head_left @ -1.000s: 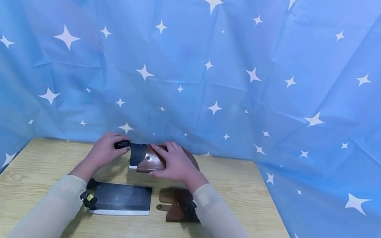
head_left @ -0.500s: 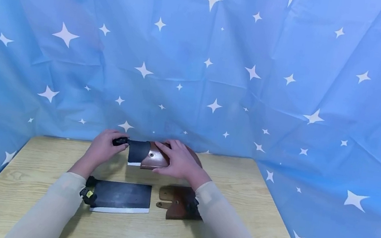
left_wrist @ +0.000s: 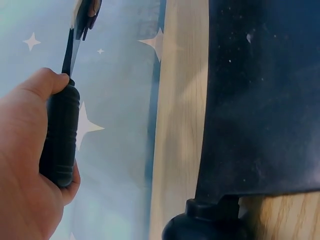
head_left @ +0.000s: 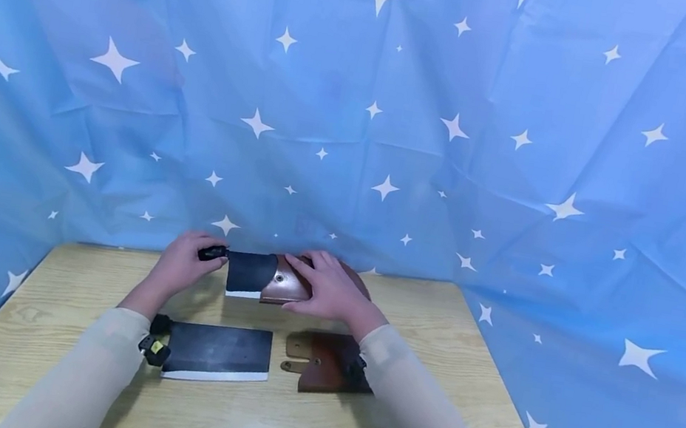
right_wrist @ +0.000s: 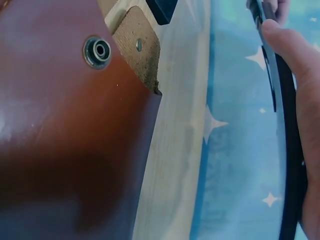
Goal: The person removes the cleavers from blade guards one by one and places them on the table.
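Observation:
My left hand grips the ridged black handle of a cleaver at the back of the table. A strip of its dark blade, with a pale lower edge, shows between handle and sheath. The brown leather sheath covers the rest of the blade. My right hand holds this sheath, thumb on the near face and fingers over the top. In the right wrist view, the sheath is seen edge-on, upright, beside the right hand.
A second cleaver lies bare on the wooden table, under my left wrist. Right of it lies another brown leather sheath with a snap stud and strap, partly under my right forearm. A blue star-printed curtain stands behind.
The sheath has slid to the right along the blade with my right hand, baring a wider strip of steel. My left hand has shifted slightly left with the handle.

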The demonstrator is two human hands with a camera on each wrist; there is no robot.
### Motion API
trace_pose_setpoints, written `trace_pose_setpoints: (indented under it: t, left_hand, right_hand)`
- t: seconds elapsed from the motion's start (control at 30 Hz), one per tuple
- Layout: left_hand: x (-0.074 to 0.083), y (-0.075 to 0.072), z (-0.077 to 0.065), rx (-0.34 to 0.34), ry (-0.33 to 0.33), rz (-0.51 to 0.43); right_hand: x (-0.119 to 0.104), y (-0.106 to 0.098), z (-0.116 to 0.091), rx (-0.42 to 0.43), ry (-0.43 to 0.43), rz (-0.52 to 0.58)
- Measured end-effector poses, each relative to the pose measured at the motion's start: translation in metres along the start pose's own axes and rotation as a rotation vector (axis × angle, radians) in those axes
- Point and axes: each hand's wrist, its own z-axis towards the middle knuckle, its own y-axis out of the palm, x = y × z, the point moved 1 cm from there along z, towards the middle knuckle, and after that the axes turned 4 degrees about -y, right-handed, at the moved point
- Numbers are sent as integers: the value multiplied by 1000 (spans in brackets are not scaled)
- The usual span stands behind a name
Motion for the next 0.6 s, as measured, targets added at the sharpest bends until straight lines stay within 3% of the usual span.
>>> trace_pose_setpoints:
  t: [0.6]
  left_hand:
    - [5, -4, -3, -9, 3, -4]
  right_hand:
    - [1, -9, -13, 19, -63, 29]
